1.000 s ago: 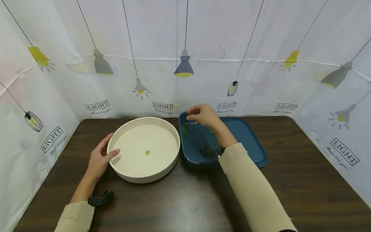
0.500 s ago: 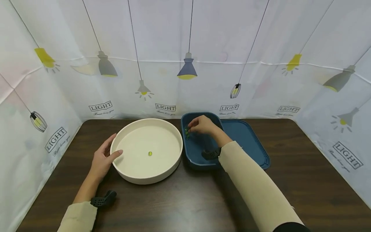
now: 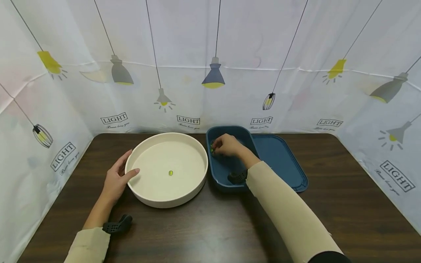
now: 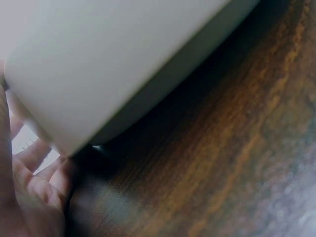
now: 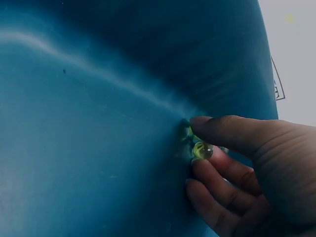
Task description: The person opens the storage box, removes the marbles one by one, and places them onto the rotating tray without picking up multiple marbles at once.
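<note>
Inside the blue container [image 3: 227, 188], against the wall nearest the dish, the right hand [image 3: 227, 145] has its fingers curled round a glass marble [image 5: 202, 150], clear with a yellow-green swirl. The thumb lies above it and the fingers beneath, in what looks like a pinch; how firm it is, I cannot tell. At least 1 more marble, a second marble [image 5: 186, 131], sits just beside the thumb tip, partly in its shadow.

The likeliest trouble is a slip: the glass is round and smooth, and off-centre pressure could squirt the marble out from between the fingers and across the container floor beyond them. The second marble, so near the thumb, might be knocked loose or come up as an unwanted extra. The wall close by the fingers also leaves little room, so a knuckle could bump it and spoil the hold.

The left hand [image 3: 115, 179] grips the cream dish [image 3: 164, 204], thumb over the rim and fingers curled outside. To the right of that thumb, well apart from it, 1 loose marble [image 3: 170, 173] lies on the dish floor. Should those fingers lift or jerk the rim, it would probably roll; a marble let go too high above the dish could bounce over the edge onto the table [image 3: 204, 237].
</note>
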`<action>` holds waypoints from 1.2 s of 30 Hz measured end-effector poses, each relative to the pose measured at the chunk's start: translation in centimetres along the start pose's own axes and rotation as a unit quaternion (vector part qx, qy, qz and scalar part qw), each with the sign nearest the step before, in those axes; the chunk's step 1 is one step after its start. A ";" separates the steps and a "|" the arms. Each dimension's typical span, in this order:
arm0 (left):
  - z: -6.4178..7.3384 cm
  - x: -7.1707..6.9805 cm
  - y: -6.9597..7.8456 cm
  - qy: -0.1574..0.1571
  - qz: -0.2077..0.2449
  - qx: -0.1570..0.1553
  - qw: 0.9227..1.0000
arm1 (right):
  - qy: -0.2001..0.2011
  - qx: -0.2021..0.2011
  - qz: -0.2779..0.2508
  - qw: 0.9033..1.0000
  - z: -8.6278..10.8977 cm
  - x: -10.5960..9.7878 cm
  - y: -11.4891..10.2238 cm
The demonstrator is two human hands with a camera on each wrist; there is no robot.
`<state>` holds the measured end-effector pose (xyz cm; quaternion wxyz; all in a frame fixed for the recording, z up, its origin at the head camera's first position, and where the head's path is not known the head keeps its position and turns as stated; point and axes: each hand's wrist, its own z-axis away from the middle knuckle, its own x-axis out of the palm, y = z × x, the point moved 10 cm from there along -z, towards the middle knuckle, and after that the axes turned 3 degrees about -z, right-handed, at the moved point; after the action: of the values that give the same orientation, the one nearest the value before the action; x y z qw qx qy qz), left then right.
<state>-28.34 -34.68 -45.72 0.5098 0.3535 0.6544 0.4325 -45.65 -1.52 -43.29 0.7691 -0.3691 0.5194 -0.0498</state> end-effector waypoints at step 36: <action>0.1 0.1 0.5 -0.002 0.019 0.020 1.000 | 0.069 0.012 -0.054 0.996 3.7 -2.3 -5.0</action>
<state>-28.25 -34.36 -45.34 0.4955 0.3763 0.6554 0.4282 -42.09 -2.11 -37.73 0.7319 -0.3835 0.5496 -0.1230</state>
